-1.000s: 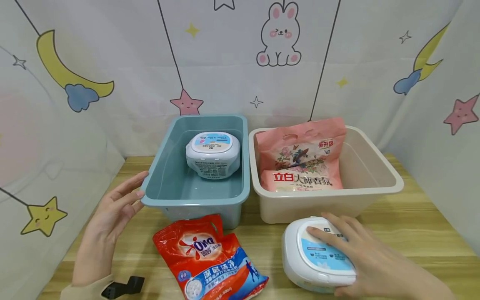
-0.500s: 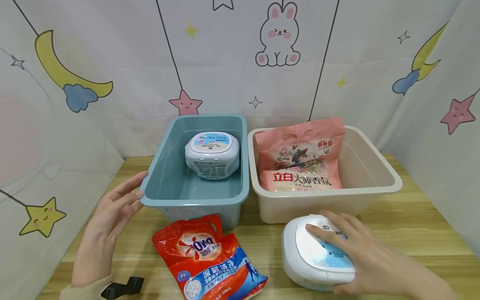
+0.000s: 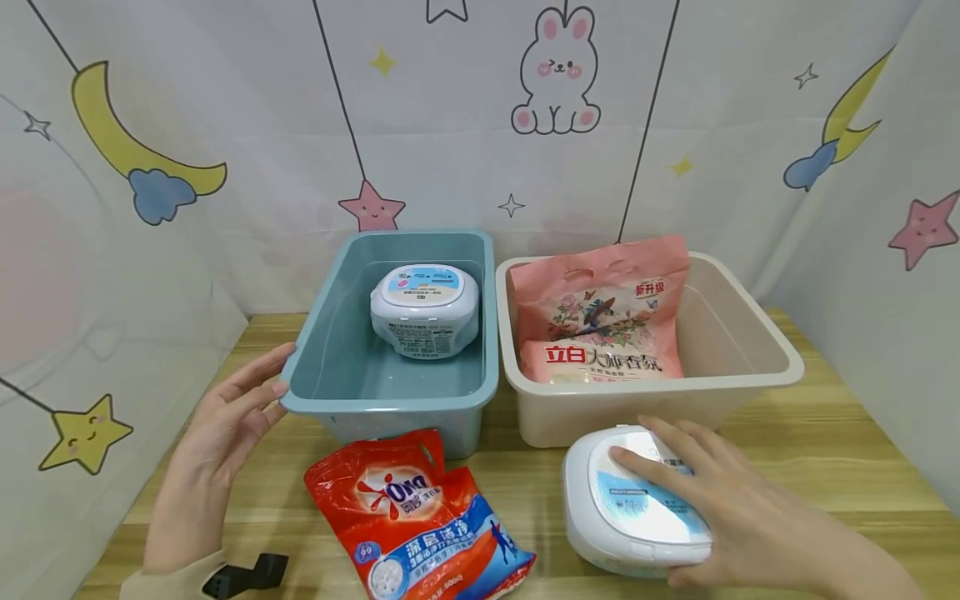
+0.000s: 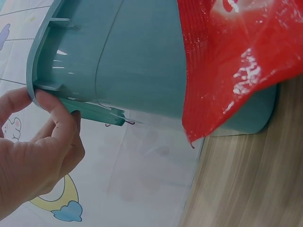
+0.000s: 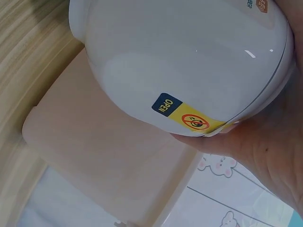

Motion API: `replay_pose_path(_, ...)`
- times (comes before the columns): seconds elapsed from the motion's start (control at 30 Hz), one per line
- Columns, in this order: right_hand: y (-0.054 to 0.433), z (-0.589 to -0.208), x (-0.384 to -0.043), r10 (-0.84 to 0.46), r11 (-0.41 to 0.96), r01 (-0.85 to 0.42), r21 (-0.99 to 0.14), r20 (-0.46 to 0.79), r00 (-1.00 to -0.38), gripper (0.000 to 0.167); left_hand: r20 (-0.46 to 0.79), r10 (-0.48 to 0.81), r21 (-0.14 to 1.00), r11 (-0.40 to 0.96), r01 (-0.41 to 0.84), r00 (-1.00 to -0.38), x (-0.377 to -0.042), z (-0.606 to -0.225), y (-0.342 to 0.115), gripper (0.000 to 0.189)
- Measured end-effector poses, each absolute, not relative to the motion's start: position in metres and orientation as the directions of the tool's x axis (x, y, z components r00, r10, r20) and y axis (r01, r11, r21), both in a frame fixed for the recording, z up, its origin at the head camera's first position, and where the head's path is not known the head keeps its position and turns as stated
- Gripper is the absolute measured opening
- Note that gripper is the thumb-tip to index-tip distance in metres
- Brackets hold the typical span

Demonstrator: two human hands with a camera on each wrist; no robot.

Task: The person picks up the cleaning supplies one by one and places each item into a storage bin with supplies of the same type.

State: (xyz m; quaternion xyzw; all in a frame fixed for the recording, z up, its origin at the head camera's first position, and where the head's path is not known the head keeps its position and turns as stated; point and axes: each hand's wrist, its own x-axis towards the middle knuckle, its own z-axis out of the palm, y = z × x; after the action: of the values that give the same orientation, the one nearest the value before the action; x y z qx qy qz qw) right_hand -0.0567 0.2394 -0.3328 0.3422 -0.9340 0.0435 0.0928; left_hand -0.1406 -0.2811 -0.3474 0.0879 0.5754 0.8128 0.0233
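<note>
My left hand (image 3: 217, 425) pinches the near left corner of the blue-green plastic bin (image 3: 390, 406), thumb and forefinger at its rim in the left wrist view. Inside that bin stands a white laundry-pod tub (image 3: 424, 308) with a blue label. At the front right my right hand (image 3: 738, 508) grips a second white pod tub (image 3: 600, 521) across its lid, tilted a little. The right wrist view shows this tub's side with an OPEN sticker (image 5: 166, 104). A red OMO detergent bag (image 3: 420, 517) lies between the hands, its top overlapping the blue-green bin's front.
A cream bin (image 3: 735, 382) stands right of the blue-green one, holding a pink bag of washing powder (image 3: 600, 317) that rises above its rim. The wooden table (image 3: 847, 450) ends at a printed cloth backdrop (image 3: 450, 108).
The tub in my right hand has tilted and shifted slightly up in the view, with glare moving over its label. My left hand stays at the bin's rim.
</note>
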Motion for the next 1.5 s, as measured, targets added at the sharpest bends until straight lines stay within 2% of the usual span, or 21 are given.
replay_pose_path(0.17, 0.239, -0.330, -0.057, -0.637, 0.758, -0.652, -0.008, 0.205, -0.743, 0.102, 0.117, 0.138, 0.941, -0.331, 0.065, -0.984, -0.140, -0.348, -0.281, 0.042)
replay_pose_path(0.53, 0.238, -0.327, -0.058, -0.644, 0.751, -0.660, 0.004, 0.224, -0.731, 0.103, 0.101, 0.122, 0.951, -0.303, 0.060, -0.987, -0.142, -0.350, -0.282, 0.042)
replay_pose_path(0.73, 0.233, -0.324, -0.059, -0.659, 0.735, -0.678, 0.011, 0.250, -0.710, 0.105, 0.105, 0.128, 0.947, -0.314, 0.060, -0.986, -0.142, -0.349, -0.282, 0.042)
replay_pose_path(1.07, 0.229, -0.316, -0.059, -0.660, 0.734, -0.679, -0.014, 0.223, -0.717, 0.099, 0.130, 0.147, 0.939, -0.335, 0.074, -0.981, -0.142, -0.348, -0.281, 0.042)
replay_pose_path(1.27, 0.228, -0.312, -0.061, -0.686, 0.710, -0.704, 0.006, 0.233, -0.689, 0.100, 0.137, 0.150, 0.936, -0.344, 0.078, -0.979, -0.142, -0.348, -0.281, 0.042)
replay_pose_path(1.5, 0.227, -0.305, -0.061, -0.689, 0.709, -0.704, 0.023, 0.232, -0.686, 0.098, 0.145, 0.156, 0.931, -0.355, 0.082, -0.977, -0.141, -0.348, -0.281, 0.042)
